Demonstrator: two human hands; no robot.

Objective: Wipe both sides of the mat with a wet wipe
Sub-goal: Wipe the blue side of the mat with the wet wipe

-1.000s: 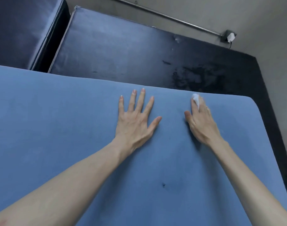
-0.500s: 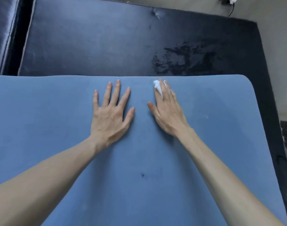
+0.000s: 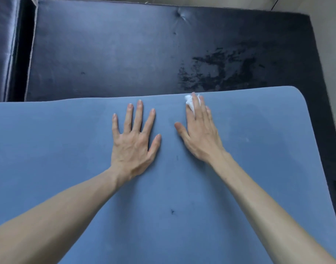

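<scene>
Blue mat (image 3: 68, 159) filling the lower frame, cut off left and bottom, left hand (image 3: 133, 143) flat with fingers spread, right hand (image 3: 199, 134) pressing a mostly hidden white wet wipe (image 3: 189, 101) near the mat's far edge.

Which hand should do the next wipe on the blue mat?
Probably the right hand: the wipe is already under its fingers, near the mat's far edge. The left hand lies flat and empty.
</scene>
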